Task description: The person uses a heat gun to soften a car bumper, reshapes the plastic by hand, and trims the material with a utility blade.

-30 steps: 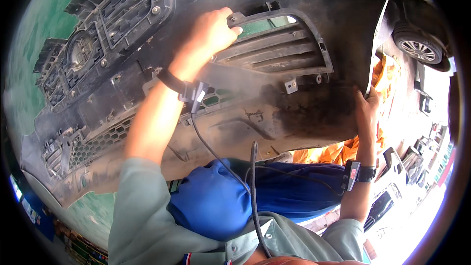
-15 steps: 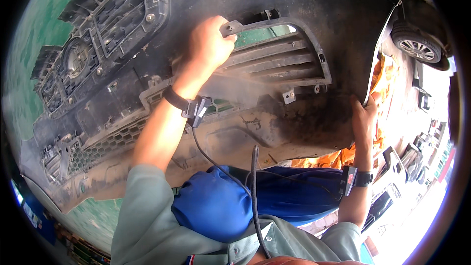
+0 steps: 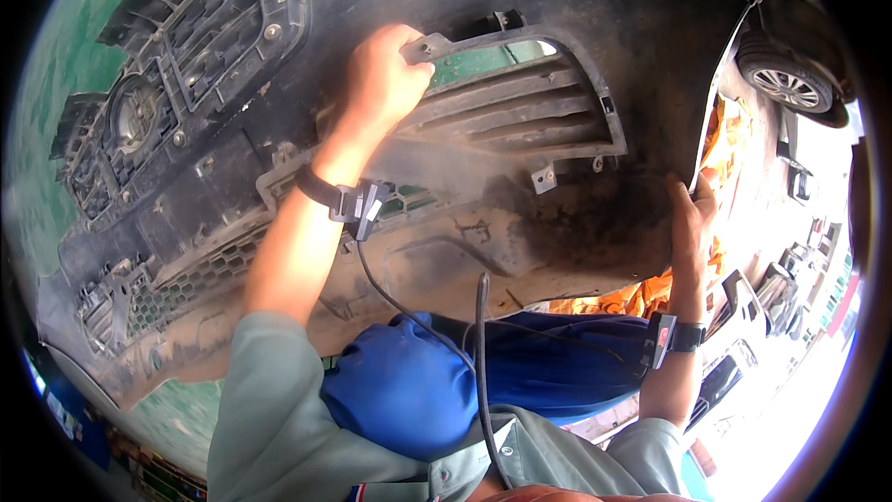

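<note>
A large dark car bumper (image 3: 660, 46) is tilted in front of me with its dusty inner side facing me. My left hand (image 3: 383, 79) is closed around the upper left corner of a slatted vent grille (image 3: 520, 116) set into the bumper's opening. At the right, my right hand (image 3: 689, 214) grips the bumper's edge, its fingertips partly hidden. Further left, a dark front grille (image 3: 218, 33) with a round centre is fastened to the bumper by screws. A honeycomb mesh (image 3: 190, 279) runs along the lower left part.
Orange crumpled sheeting (image 3: 641, 296) lies behind the bumper's right end. Beyond it are a car wheel (image 3: 790, 84) and several dark car parts (image 3: 780, 284). Green floor (image 3: 46, 130) shows at the left. A black cable (image 3: 482, 353) hangs in front of my blue-clad knee (image 3: 400, 390).
My left hand has moved slightly left and up, still on the vent grille's corner. The bumper's left part has shifted a little left with it. My right hand keeps its hold.
</note>
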The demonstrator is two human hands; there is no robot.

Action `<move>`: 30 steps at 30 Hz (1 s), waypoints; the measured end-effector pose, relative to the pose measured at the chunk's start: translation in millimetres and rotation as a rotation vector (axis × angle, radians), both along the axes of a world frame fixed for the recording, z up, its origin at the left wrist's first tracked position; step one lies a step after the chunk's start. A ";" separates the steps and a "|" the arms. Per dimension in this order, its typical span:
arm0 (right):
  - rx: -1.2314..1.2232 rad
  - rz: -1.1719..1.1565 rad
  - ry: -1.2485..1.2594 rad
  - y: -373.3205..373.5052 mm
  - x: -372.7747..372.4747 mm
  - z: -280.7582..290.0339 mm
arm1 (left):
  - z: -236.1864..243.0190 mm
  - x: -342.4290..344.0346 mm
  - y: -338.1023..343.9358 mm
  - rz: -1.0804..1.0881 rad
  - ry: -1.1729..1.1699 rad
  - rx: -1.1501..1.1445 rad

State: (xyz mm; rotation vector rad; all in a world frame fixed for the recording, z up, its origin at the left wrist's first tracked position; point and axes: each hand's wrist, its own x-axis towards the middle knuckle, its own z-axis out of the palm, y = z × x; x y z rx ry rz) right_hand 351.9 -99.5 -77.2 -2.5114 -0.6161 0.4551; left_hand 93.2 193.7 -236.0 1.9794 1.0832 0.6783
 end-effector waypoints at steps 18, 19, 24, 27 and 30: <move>0.009 -0.033 0.009 -16.4 4.9 -18.6 | 7.9 -4.6 -10.5 0.019 -0.179 -0.046; 0.013 -0.035 0.007 -18.2 4.7 -18.0 | 9.1 -4.5 -10.3 0.017 -0.201 -0.078; 0.032 -0.070 0.086 -29.5 8.9 -24.5 | 8.8 -9.2 -11.3 -0.010 -0.249 -0.119; 0.034 -0.061 0.101 -41.7 12.9 -32.4 | 9.8 -9.4 -13.8 0.003 -0.227 -0.077; 0.116 -0.080 0.147 -35.1 5.2 -30.7 | 12.1 -12.5 -14.7 -0.036 -0.195 -0.115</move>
